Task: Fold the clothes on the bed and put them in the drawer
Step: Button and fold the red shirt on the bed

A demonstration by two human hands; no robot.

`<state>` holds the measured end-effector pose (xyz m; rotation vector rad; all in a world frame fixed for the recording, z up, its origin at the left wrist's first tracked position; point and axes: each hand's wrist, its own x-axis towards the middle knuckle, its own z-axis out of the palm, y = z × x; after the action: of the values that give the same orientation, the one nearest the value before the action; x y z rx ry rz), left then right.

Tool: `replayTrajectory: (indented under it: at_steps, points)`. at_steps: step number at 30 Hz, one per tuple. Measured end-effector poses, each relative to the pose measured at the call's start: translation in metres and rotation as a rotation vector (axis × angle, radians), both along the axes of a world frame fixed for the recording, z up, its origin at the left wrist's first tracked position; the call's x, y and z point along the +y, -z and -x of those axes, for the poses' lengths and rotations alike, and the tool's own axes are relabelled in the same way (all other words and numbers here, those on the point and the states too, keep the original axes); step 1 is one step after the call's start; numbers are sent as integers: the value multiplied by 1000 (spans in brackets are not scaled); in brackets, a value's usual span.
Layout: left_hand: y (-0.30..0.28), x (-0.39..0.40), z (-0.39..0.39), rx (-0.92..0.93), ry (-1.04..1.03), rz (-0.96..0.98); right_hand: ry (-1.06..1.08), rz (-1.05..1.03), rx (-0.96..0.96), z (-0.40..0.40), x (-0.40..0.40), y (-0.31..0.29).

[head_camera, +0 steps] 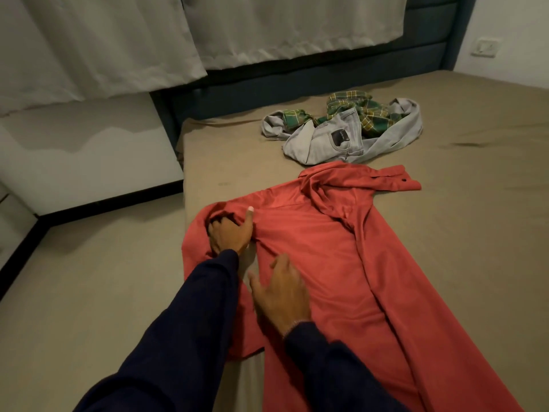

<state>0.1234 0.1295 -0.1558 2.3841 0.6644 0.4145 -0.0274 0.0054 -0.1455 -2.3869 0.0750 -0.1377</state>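
Below, left hand [228,234] grips red shirt's [332,263] sleeve; right hand [280,295] presses flat.

Left hand [230,233] grips the red shirt's [326,263] sleeve at the bed's [460,203] left edge; right hand [282,295] presses flat on the shirt.

Both arms wear long dark navy sleeves of a plain, fine-knit fabric that reach to the wrists, leaving the left hand [228,234] and right hand [280,295] bare; a thin band or bracelet shows at the right cuff, too small to make out
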Motion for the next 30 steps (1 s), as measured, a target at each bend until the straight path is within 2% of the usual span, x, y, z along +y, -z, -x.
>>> replayTrajectory:
  at_steps: [4, 5, 8, 10, 11, 13, 15, 18, 22, 26, 30]
  points:
    - [4, 1, -7, 20, -124, 0, -39, 131, -15, -58, 22, -7]
    - [2, 2, -12, 10, -133, 70, -46, 177, 6, -68, 24, -4]
    - [-6, 7, -32, -161, -221, 565, -85, 338, 47, -81, 24, 4]
    - [-12, 7, -40, -280, -302, 904, -130, 363, 36, -83, 24, 9]
    - [-14, 5, -44, -320, -316, 1023, -152, 348, 25, -84, 23, 11]
    - [-18, -4, -53, -380, -298, 1109, -172, 258, 12, -87, 17, 11]
    - [-27, -16, -63, -419, -242, 1034, -152, 131, 12, -93, 6, 12]
    - [-50, -41, -69, -427, -148, 790, -94, -28, -18, -99, -4, 16]
    - [-71, -80, -84, -401, 152, 573, -7, -205, -93, -105, -25, 7]
    - [-76, -121, -91, -213, 451, 344, 48, -138, -109, -112, -64, 4]
    - [-63, -147, -92, 87, 620, 145, 80, -66, -78, -118, -105, 15]
